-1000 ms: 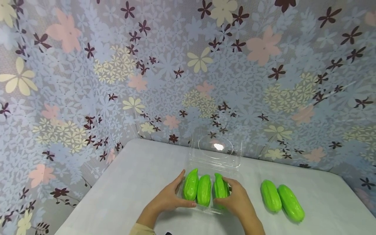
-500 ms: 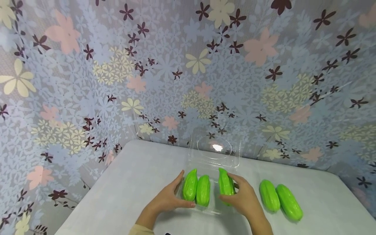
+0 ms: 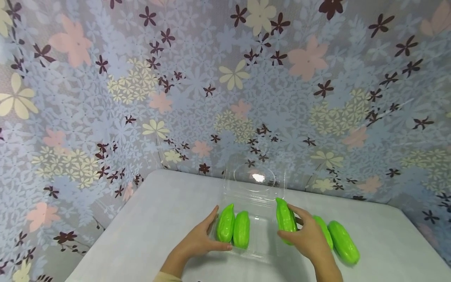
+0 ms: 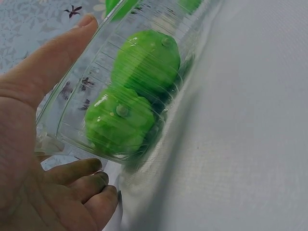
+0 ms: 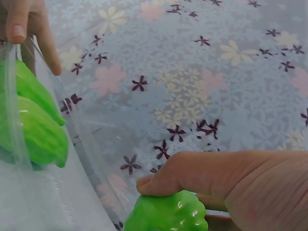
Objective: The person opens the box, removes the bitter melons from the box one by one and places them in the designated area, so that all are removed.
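"Where is the held green gourd (image 3: 285,219)?"

"At the right edge of the clear box (image 3: 261,234), tip pointing away from the person; whether it is above the rim or just past it, I cannot tell"

"And the right hand (image 3: 311,239)?"

"Pinching that gourd, thumb on one side and fingers on the other; the left hand (image 3: 197,238) is spread round the box's near left corner, thumb along the front, a finger along the left side"

"What lies inside?"

"Two more, the left gourd (image 3: 225,224) and the middle gourd (image 3: 241,230), side by side in the left half; the transparent lid (image 3: 251,180) stands raised at the back"

"Further out?"

"A partly hidden gourd (image 3: 324,230) behind the right hand, and the outermost gourd (image 3: 343,242) near it, both on the white table (image 3: 169,207); flowered wallpaper (image 3: 193,86) rises beyond"
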{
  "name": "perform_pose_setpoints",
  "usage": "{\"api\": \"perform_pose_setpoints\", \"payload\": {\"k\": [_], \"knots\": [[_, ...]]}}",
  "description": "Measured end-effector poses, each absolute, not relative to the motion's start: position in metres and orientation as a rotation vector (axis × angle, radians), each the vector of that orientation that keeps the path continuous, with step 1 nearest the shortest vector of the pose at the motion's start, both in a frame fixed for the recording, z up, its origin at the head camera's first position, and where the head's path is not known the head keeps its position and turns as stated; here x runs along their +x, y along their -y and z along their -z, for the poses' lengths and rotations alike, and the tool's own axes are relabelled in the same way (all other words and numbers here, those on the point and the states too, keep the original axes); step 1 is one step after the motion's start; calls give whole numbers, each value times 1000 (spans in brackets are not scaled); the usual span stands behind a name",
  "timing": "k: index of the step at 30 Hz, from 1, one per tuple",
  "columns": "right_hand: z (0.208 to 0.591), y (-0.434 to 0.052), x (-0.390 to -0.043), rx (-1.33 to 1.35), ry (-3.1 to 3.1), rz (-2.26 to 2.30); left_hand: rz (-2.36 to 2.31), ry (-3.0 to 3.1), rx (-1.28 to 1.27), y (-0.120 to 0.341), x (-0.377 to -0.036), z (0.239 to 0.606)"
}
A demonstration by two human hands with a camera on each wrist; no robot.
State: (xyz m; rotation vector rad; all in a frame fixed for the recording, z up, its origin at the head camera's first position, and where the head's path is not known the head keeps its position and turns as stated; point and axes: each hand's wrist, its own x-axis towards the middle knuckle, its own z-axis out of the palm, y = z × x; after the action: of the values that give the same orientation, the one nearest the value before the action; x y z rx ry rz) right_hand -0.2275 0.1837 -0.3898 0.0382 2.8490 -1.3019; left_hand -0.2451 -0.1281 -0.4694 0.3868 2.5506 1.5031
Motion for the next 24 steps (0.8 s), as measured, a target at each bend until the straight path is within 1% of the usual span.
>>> {"api": "perform_pose_setpoints", "payload": {"k": [14, 24], "knots": [[383, -209, -228, 151, -2853, 1301, -1486, -2564, 382, 129, -246, 467], [378, -218, -223, 223, -2868, 1265, -1493, -2558, 366, 125, -244, 468]]}}
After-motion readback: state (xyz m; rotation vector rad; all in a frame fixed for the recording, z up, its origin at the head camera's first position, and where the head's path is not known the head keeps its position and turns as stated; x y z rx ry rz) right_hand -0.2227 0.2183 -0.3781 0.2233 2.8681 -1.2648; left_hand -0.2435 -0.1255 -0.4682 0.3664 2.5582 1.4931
